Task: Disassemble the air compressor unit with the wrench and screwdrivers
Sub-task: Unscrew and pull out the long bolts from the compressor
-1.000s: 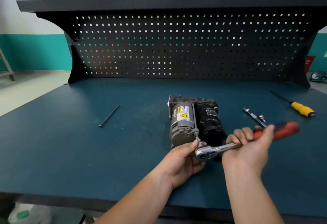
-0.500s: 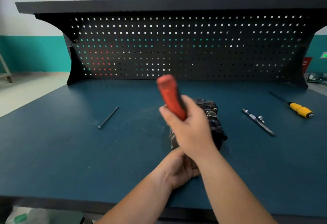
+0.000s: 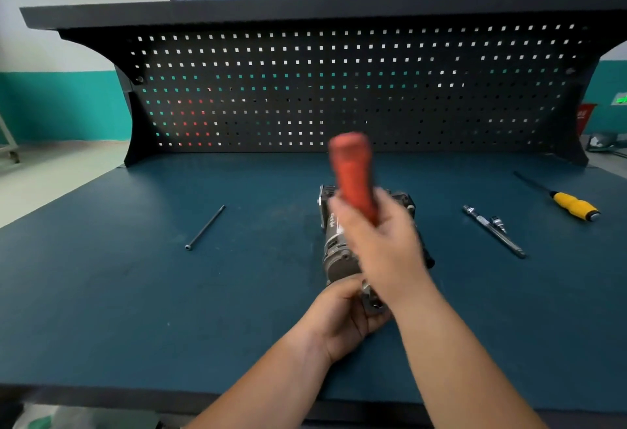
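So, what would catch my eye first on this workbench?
The blurred red-handled ratchet wrench stands up mid-bench, gripped by the right hand above the grey air compressor, while the left hand curls round the wrench's head at the unit's near end. A yellow-handled screwdriver lies far right, a long black bolt left.

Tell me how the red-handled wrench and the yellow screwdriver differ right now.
The wrench has a red handle; the screwdriver a yellow one. The wrench is gripped by the right hand above the compressor; the screwdriver lies untouched on the bench. Both are hand tools.
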A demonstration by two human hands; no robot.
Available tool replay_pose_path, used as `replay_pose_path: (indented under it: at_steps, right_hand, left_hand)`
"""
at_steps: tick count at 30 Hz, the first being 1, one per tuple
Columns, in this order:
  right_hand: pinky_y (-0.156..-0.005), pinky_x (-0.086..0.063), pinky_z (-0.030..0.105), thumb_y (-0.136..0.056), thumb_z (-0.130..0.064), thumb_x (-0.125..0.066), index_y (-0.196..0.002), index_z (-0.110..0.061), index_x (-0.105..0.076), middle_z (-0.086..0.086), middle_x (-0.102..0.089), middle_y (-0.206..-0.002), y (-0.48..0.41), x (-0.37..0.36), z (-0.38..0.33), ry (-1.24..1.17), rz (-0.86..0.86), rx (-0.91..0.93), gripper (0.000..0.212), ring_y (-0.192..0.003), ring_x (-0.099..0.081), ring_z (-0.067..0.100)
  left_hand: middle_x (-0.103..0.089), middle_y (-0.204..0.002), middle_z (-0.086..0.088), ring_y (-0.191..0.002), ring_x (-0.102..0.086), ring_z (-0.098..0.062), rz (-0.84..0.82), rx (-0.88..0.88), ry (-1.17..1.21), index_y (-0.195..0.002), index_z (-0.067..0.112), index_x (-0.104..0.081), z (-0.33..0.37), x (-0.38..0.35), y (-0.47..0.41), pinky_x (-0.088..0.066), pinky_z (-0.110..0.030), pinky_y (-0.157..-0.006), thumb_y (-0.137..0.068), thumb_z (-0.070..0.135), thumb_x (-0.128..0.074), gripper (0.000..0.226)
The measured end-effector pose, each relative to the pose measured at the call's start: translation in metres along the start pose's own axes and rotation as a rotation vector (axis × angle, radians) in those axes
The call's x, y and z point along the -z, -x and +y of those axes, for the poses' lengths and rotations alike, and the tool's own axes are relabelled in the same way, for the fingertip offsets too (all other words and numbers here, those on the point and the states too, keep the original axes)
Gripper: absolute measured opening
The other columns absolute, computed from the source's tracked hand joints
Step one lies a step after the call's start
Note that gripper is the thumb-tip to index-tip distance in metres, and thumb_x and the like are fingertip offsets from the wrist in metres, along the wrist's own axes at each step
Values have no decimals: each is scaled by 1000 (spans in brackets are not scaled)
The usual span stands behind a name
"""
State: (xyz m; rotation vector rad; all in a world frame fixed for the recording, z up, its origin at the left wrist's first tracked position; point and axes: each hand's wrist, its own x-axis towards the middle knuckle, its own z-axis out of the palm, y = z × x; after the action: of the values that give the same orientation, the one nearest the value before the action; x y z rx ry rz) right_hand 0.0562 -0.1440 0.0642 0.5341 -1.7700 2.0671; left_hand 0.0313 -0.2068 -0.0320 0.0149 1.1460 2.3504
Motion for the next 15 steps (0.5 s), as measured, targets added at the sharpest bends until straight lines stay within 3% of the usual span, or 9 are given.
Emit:
replay_pose_path:
  at_steps: [4,6,7,9,15]
  right_hand:
    - [-37,-28,14,-73,-15,-61,-73,-19,-51,-11,-38,-44,8,44,-3,-632,259,-3,11,-34,-30,0]
    - [-38,-30,15,-57,-20,-80,-69,-21,-53,-12,-37,-45,14,60,0,-773,299,-36,30,-35,-30,1]
    - [-39,-31,15,-47,-28,-85,-65,-22,-57,-12,-36,-44,18,66,2,-809,318,-52,34,-35,-30,1]
    - [-39,-30,14,-46,-36,-84,-59,-24,-56,-11,-32,-40,22,73,6,-826,327,-63,33,-34,-26,2]
    - [-37,-25,15,-76,-33,-54,-56,-22,-43,-12,-26,-37,21,64,1,-712,345,-73,25,-34,-20,2]
  left_hand:
    - [-72,-71,2,-64,-69,-9,-49,-12,-59,-66,16,-75,3,-6,4,-54,-21,-59,-71,26,-61,18]
    - [-72,-71,2,-65,-69,-10,-39,-4,-60,-63,17,-76,3,-6,4,-53,-20,-57,-69,27,-62,18]
    - [-72,-72,2,-65,-69,-11,-27,-6,-56,-64,16,-76,3,-6,5,-54,-20,-57,-69,26,-62,18]
    - [-73,-74,1,-66,-69,-11,-19,2,-57,-65,16,-76,4,-6,6,-54,-21,-57,-70,27,-63,18]
    - [-72,-73,2,-62,-68,-9,-29,55,-41,-64,16,-76,6,-7,6,-53,-20,-55,-68,28,-62,19]
